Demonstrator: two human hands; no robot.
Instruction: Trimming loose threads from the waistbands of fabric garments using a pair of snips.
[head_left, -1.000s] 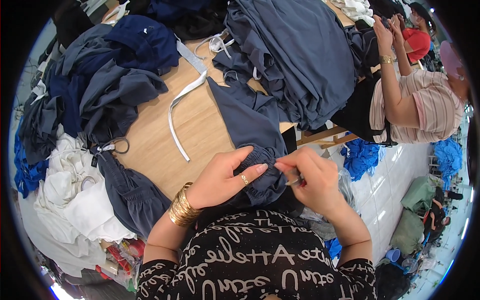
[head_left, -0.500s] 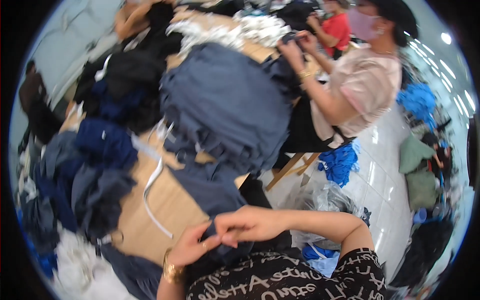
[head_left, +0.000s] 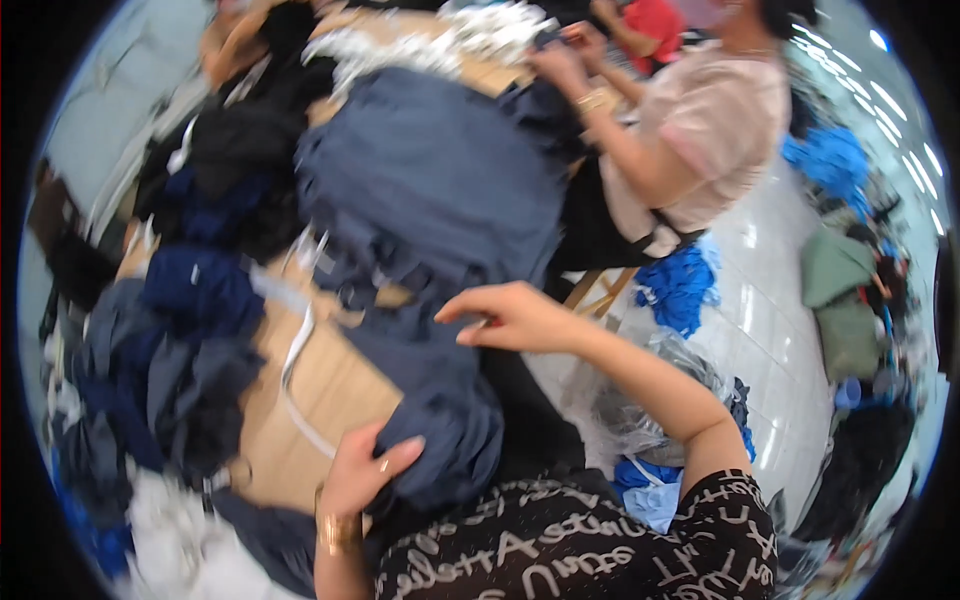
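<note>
Garment (head_left: 440, 420), dark navy, lies bunched under left hand (head_left: 362, 470).

You're in a garment workshop: wooden worktable (head_left: 330, 390) heaped with dark blue fabric pieces (head_left: 440, 190), white fabric scraps (head_left: 480, 25) far, blue bundles (head_left: 680, 285) on tiled floor (head_left: 770, 330) right.
</note>
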